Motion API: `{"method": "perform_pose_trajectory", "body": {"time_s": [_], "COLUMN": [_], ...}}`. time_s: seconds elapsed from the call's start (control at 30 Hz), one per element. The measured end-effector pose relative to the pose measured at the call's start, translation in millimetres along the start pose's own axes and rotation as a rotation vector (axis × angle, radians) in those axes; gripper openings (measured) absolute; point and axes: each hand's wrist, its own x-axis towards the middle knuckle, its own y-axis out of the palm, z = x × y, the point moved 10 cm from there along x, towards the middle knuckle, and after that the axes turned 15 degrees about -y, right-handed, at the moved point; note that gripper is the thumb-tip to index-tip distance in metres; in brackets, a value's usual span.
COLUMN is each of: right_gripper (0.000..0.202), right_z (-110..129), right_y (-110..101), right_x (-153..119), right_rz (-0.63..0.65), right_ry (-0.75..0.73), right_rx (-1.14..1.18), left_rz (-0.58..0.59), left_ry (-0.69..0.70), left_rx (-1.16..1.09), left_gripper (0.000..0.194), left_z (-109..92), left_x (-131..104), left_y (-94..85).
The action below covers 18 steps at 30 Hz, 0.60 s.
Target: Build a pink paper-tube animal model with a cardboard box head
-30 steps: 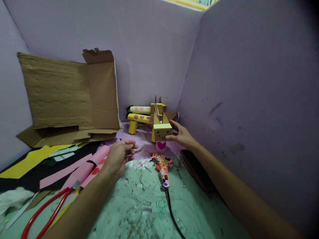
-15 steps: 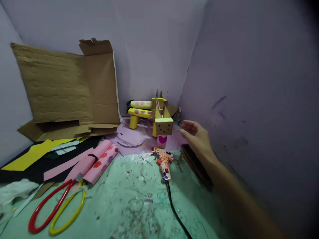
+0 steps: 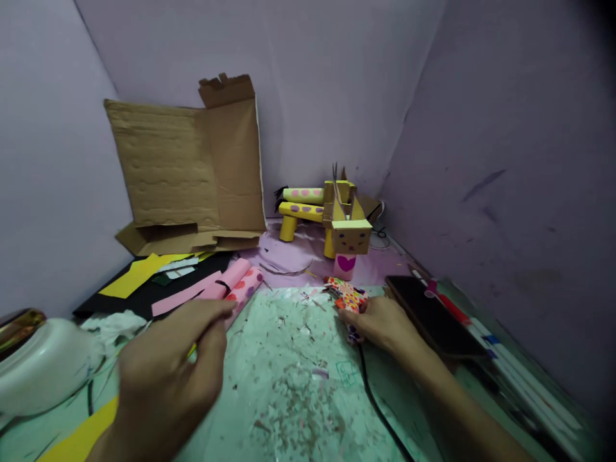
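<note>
One glue gun [image 3: 347, 295] is gripped in the closed right hand [image 3: 385, 324]. The left hand [image 3: 166, 369] is half-curled; any contents are unclear.

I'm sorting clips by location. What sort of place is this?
Probably a craft corner: in view are a cardboard figure with a drawn face, yellow paper, and what looks like a corded glue gun.

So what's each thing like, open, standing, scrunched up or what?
Flowery glue gun, held in right hand; can't tell if it's on.
Left hand, fingers curled, blurry.
Cardboard box, open, standing.
Cat-faced box, upright.
Spotted pink roll, rolled up, lying down.
White scrap, crumpled.
Black cord, uncoiled.
</note>
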Motion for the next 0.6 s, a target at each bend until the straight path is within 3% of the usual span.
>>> {"method": "perform_pose_trajectory", "body": {"time_s": [0.13, 0.27, 0.4, 0.6], "right_gripper": [0.042, 0.039, 0.038, 0.03], "right_z": [-15, -21, 8, 36], "right_y": [3, 8, 19, 36], "right_x": [-5, -19, -32, -44], "right_rz": [0.011, -0.002, 0.042, 0.151], "right_ry": [0.057, 0.088, -0.007, 0.008], "right_rx": [0.17, 0.534, 1.06, 1.508], "left_rz": [-0.035, -0.065, -0.05, -0.022], "left_ry": [0.12, 0.18, 0.164, 0.093], "left_rx": [0.496, 1.01, 1.105, 1.084], "left_gripper": [0.018, 0.028, 0.03, 0.04], "left_z": [0, 20, 27, 40], "left_x": [37, 44, 41, 47], "left_y": [29.9, 55.3, 58.6, 56.5]}}
